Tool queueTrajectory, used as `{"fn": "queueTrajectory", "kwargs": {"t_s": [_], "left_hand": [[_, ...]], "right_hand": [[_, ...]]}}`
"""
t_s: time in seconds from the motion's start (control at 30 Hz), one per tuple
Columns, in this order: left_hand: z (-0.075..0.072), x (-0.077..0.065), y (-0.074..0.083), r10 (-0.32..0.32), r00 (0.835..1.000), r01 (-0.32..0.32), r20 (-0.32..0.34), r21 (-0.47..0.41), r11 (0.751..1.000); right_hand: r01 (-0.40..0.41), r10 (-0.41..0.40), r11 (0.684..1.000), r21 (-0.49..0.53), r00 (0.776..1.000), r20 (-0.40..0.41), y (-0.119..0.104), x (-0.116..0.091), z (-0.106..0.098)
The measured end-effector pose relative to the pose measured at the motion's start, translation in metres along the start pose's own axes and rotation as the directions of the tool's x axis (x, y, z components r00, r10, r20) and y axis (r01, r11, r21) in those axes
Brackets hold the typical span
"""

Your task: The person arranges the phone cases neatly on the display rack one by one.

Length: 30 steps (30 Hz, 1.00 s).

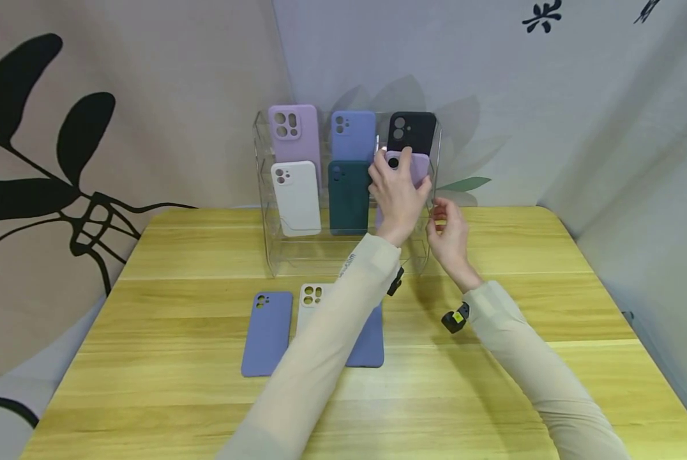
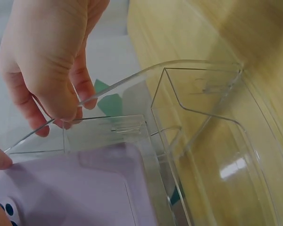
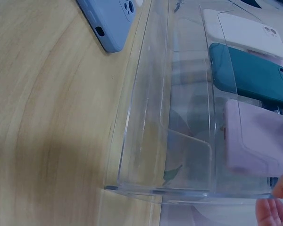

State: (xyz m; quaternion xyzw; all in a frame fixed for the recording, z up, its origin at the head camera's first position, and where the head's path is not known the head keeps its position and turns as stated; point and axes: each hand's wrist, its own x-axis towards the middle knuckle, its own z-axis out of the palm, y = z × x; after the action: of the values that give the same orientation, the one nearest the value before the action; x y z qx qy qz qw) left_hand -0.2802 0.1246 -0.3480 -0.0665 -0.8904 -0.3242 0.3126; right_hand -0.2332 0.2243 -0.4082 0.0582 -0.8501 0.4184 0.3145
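Observation:
A clear stepped display rack [image 1: 267, 239] stands at the back of the table, holding phone cases. My left hand [image 1: 400, 195] grips a light purple phone case [image 1: 420, 167] in its middle row, at the right end. That case lies behind the clear front panel in the right wrist view, and its camera cutouts show in the left wrist view. Lower and to the right, my right hand [image 1: 450, 237] pinches the rack's right side edge between thumb and fingers. A dark green case [image 1: 348, 201] stands left of the purple one, and a black case [image 1: 421, 131] rises behind it.
A white case [image 1: 297, 201] fills the row's left end. Behind stand a larger purple case [image 1: 297, 144] and a blue case [image 1: 353, 137]. Flat on the table [image 1: 177, 332] lie a blue case [image 1: 267, 335], a whitish case [image 1: 308, 310] and another blue case [image 1: 371, 342], partly under my left sleeve.

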Motion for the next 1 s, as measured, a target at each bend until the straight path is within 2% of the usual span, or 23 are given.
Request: {"fn": "queueTrajectory", "kwargs": {"t_s": [0.4,0.53,0.73,0.83,1.0], "left_hand": [[0.000,-0.004,0.001,-0.052,0.998,0.049,0.040,0.065,0.997],[-0.001,-0.005,0.001,-0.054,0.997,0.048,0.050,0.104,0.993],[-0.006,-0.007,0.001,-0.036,0.992,0.014,0.117,0.184,0.983],[-0.009,-0.007,0.002,-0.024,0.989,-0.002,0.149,0.169,0.986],[-0.011,-0.006,0.004,-0.050,0.983,0.026,0.178,0.133,0.991]], "right_hand": [[-0.029,0.029,0.999,0.046,1.000,0.006,0.001,-0.004,0.003],[-0.045,0.044,0.997,0.057,0.999,0.018,0.001,-0.005,0.003],[-0.087,0.084,0.995,0.052,0.995,0.045,0.000,-0.004,0.000],[-0.096,0.094,0.995,0.037,0.994,0.048,0.000,-0.004,-0.002],[-0.073,0.072,0.997,0.021,0.997,0.035,0.000,-0.005,-0.003]]}}
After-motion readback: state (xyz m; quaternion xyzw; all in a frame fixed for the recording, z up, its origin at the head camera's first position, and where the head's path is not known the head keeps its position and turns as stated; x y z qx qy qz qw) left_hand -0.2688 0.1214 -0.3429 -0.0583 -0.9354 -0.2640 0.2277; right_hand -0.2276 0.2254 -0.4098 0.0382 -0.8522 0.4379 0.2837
